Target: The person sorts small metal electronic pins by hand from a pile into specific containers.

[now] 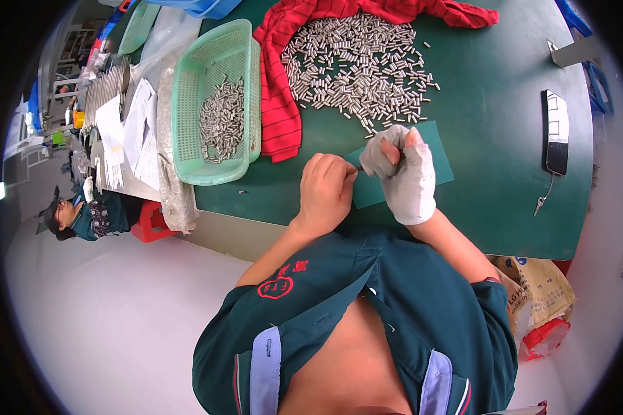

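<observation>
Your bare left hand (325, 190) and your right hand (403, 174), in a white glove (414, 199) with bare fingertips showing, are side by side at the near edge of a green table (491, 76). Fingers on both hands are curled inward; whether either pinches anything, I cannot tell. A flat green sheet (436, 153) lies beneath your right hand. Just beyond, many short silver metal pins (367, 62) are spread in a loose heap, bordered on the left and far side by a red striped cloth (278, 104). Left of the cloth, a pale green basket (255, 97) holds more pins (221, 121). Toward the right edge lies a phone (555, 131).
</observation>
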